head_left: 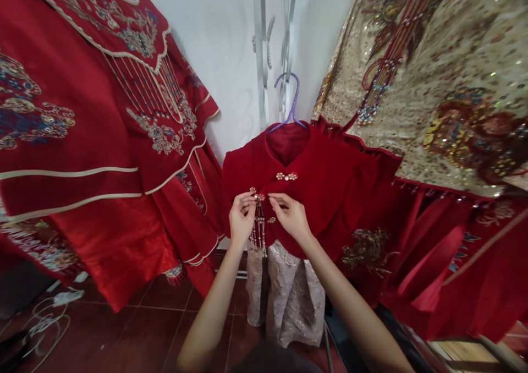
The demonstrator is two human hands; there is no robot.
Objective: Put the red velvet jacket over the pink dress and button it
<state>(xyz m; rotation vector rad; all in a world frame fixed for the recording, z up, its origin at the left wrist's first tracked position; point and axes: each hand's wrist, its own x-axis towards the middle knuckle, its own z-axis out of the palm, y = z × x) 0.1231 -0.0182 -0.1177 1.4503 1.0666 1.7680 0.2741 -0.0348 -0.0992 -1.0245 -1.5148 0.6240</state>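
Observation:
A short red velvet jacket hangs in front of me on a purple hanger. One jewelled pearl fastener lies across its upper front. Lower down, a second jewelled fastener carries hanging bead tassels. My left hand is closed on the left side of that lower fastener, thumb and fingers pinched. Just right of it, my right hand has thumb and index finger drawn together against the jacket front; what sits between them is hidden. A small jewelled piece lies below the right fingertips.
A red embroidered outfit hangs at left, a gold sequined garment at right. Behind the jacket stands a white metal rack. A pale patterned skirt hangs beneath it. White cables lie on the tiled floor.

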